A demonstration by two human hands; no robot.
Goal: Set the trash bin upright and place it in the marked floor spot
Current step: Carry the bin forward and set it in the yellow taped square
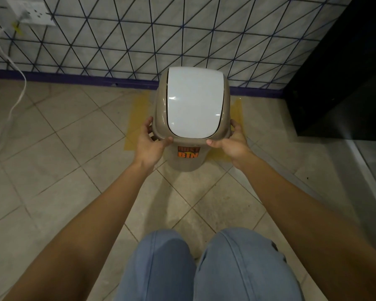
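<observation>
A beige trash bin with a white swing lid stands upright in the middle of the head view, an orange "BIN" sticker facing me. It sits over a yellow taped square on the floor by the wall; yellow shows on both sides of it. My left hand grips the lid rim's near left corner. My right hand grips the near right corner. The bin's base is hidden under its wide top.
A tiled wall with a purple skirting runs behind the bin. A black cabinet stands at the right. A white cable hangs from a wall socket at the left. My knees in jeans are at the bottom.
</observation>
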